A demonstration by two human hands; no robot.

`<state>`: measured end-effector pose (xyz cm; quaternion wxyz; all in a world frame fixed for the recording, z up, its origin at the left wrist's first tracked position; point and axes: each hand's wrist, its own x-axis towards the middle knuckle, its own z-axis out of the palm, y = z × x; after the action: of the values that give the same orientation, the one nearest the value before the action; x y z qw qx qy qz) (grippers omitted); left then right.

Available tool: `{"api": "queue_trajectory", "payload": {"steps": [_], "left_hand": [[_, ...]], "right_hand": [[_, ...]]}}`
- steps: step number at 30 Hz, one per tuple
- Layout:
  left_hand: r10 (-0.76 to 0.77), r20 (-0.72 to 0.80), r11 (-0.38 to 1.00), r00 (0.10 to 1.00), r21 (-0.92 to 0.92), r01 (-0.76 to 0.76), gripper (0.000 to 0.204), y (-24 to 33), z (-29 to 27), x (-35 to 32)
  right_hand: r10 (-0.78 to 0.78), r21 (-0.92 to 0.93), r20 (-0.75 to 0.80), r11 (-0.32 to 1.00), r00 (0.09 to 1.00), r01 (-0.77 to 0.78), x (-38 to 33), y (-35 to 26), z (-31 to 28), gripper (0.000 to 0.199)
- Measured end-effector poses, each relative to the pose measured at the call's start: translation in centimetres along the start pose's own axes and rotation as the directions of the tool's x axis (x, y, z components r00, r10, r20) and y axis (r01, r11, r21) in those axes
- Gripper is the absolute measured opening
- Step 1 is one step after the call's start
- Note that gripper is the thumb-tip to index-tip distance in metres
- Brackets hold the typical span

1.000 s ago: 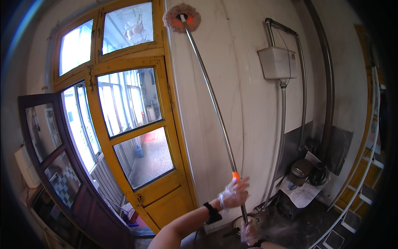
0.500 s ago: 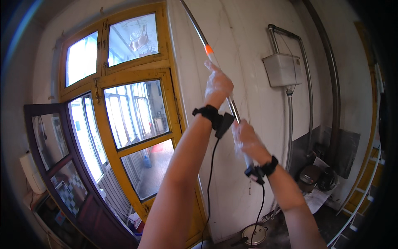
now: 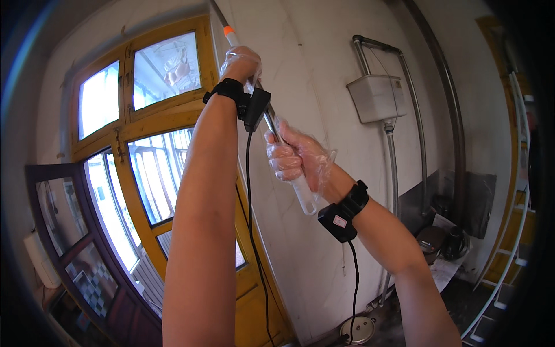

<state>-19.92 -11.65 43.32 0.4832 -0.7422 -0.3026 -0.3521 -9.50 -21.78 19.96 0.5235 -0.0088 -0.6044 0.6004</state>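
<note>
A long metal pole (image 3: 270,118) with an orange band and a white end slants up to the left in front of the wall, its top running out of view. My left hand (image 3: 241,62), in a clear plastic glove, is closed round the pole just below the orange band. Lower down, my right hand (image 3: 295,155), gloved likewise, wraps the shaft near the white handle end, which sticks out below the fist. What the pole carries at its upper end is hidden beyond the picture's edge. Each wrist wears a black strap with a small box and a cable.
A yellow-framed door with glass panes (image 3: 156,173) stands at left, beside an open dark door (image 3: 98,254). On the wall at right hang a white cistern (image 3: 378,98) and pipes. Below are a dark pot-like appliance (image 3: 430,240), a round lid (image 3: 358,329) and a white rack (image 3: 523,191).
Both hands have moved up and to the left with the pole. The white handle end now shows below my right hand. The view has shifted slightly.
</note>
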Motion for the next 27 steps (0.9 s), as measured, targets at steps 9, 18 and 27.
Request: {"api": "queue_trajectory", "payload": {"steps": [9, 18, 27], "left_hand": [[0.108, -0.095, 0.994, 0.990, -0.014, -0.110, 0.007, 2.9, -1.3, 3.4], [0.120, -0.116, 0.993, 0.986, -0.005, -0.122, 0.005, 6.4, -2.2, 4.0], [-0.050, 0.059, 0.957, 0.997, -0.283, 0.065, 0.011, 9.2, -2.1, 6.8]], "right_hand": [[-0.047, -0.057, -0.153, 0.998, 0.987, 0.038, -3.9, -3.8, 0.7, 0.032], [-0.130, -0.083, -0.225, 0.990, 0.966, 0.114, -5.3, -4.2, 1.2, 0.033], [-0.161, -0.058, -0.268, 0.987, 0.950, 0.151, -6.5, -5.0, 0.1, 0.034]]}}
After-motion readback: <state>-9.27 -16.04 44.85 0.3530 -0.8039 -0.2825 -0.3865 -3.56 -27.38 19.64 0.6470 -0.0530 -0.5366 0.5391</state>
